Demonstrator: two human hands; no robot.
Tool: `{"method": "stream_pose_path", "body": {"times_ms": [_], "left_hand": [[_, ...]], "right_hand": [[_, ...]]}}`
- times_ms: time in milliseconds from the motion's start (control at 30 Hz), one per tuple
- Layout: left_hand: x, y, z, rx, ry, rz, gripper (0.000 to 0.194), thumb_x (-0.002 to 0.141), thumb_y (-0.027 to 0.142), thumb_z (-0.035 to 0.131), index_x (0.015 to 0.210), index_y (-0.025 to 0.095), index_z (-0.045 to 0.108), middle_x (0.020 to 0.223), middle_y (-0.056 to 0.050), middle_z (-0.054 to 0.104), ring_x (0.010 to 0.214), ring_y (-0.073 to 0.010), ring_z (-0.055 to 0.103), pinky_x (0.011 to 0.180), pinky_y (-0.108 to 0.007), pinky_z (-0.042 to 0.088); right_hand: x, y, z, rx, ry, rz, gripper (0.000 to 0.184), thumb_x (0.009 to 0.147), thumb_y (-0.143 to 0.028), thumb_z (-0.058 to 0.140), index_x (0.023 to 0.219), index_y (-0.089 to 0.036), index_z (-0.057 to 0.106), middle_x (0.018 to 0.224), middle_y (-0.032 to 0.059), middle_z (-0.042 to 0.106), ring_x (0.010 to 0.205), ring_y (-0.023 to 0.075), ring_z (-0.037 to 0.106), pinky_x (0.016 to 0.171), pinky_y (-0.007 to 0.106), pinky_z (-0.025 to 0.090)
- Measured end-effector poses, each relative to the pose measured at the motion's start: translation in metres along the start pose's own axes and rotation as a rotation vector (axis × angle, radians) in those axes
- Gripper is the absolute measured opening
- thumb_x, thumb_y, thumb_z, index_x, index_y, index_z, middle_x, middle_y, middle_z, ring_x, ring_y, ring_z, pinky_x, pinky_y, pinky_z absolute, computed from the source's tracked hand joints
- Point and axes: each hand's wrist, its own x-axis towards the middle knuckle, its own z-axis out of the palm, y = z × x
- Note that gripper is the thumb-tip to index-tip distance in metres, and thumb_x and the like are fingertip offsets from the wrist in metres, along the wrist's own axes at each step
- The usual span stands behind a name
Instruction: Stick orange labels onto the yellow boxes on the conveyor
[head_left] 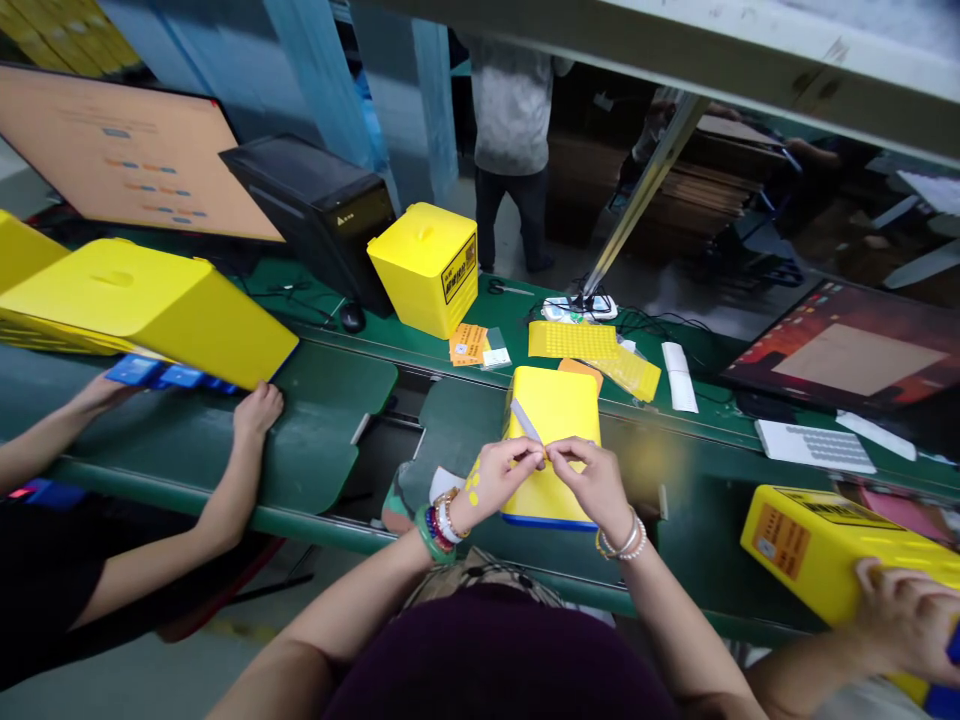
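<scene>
My left hand and my right hand meet fingertip to fingertip above a yellow box with a blue edge at its near side. From the pinched fingers of my left hand a thin grey strip sticks up and leftward. My right thumb and forefinger are pressed together at its lower end; what lies between them is too small to make out. Several yellow round dots cling to the back of my left hand near the wrist. The box lies on the green bench, partly hidden by my hands.
Yellow dotted sheets, orange cards and a lidded yellow bin occupy the back ledge. A co-worker's hands are at a yellow bin on the left. Another person's hand holds a yellow box at right. A gap splits the bench.
</scene>
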Motion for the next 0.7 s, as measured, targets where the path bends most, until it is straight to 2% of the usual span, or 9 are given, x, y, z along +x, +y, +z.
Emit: {"method": "stream_pose_path", "body": {"times_ms": [67, 233, 400, 500, 600, 700], "left_hand": [[-0.004, -0.002, -0.002, 0.004, -0.002, 0.004, 0.026, 0.093, 0.035, 0.05, 0.088, 0.018, 0.069, 0.085, -0.003, 0.071, 0.081, -0.0162, 0.065, 0.078, -0.025, 0.048], [-0.011, -0.005, -0.007, 0.111, 0.023, 0.021, 0.025, 0.094, 0.034, 0.049, 0.09, 0.019, 0.068, 0.085, -0.002, 0.071, 0.079, -0.0146, 0.065, 0.076, -0.023, 0.047], [-0.01, -0.005, -0.011, 0.052, 0.019, 0.0, 0.024, 0.093, 0.035, 0.05, 0.088, 0.018, 0.067, 0.084, -0.002, 0.07, 0.079, -0.0145, 0.064, 0.076, -0.024, 0.047], [-0.012, -0.011, -0.021, -0.033, -0.001, -0.034, 0.022, 0.091, 0.034, 0.052, 0.086, 0.017, 0.066, 0.082, -0.002, 0.069, 0.079, -0.0143, 0.062, 0.075, -0.024, 0.047], [-0.024, -0.039, -0.045, -0.101, 0.065, -0.128, 0.019, 0.086, 0.033, 0.055, 0.08, 0.017, 0.063, 0.076, -0.002, 0.066, 0.075, -0.0144, 0.06, 0.072, -0.024, 0.047], [-0.052, -0.089, -0.073, -0.07, 0.204, -0.309, 0.02, 0.082, 0.035, 0.054, 0.076, 0.017, 0.061, 0.073, -0.002, 0.065, 0.073, -0.0157, 0.06, 0.071, -0.026, 0.047]], "right_hand": [[0.0, -0.001, 0.002, 0.024, -0.037, 0.032, 0.015, 0.088, -0.032, 0.059, 0.085, -0.021, 0.07, 0.082, 0.0028, 0.073, 0.074, 0.0165, 0.069, 0.072, 0.028, 0.055], [0.0, -0.007, 0.007, -0.133, -0.043, -0.029, 0.015, 0.088, -0.029, 0.058, 0.088, -0.023, 0.071, 0.086, 0.0038, 0.074, 0.08, 0.0199, 0.069, 0.077, 0.032, 0.053], [0.004, -0.004, 0.014, 0.11, -0.141, 0.104, 0.015, 0.086, -0.033, 0.061, 0.088, -0.023, 0.072, 0.086, 0.0028, 0.075, 0.076, 0.0185, 0.07, 0.075, 0.031, 0.056], [0.009, 0.0, 0.017, 0.181, -0.167, 0.154, 0.019, 0.084, -0.038, 0.063, 0.086, -0.022, 0.072, 0.085, 0.0034, 0.074, 0.077, 0.0192, 0.069, 0.076, 0.032, 0.055], [0.016, 0.011, 0.013, 0.201, -0.14, 0.218, 0.025, 0.084, -0.043, 0.061, 0.08, -0.021, 0.071, 0.081, 0.0039, 0.073, 0.076, 0.0197, 0.067, 0.074, 0.032, 0.053], [0.02, 0.03, 0.004, 0.249, -0.073, 0.321, 0.029, 0.078, -0.048, 0.065, 0.074, -0.02, 0.069, 0.073, 0.0044, 0.071, 0.071, 0.02, 0.066, 0.071, 0.032, 0.054]]}}
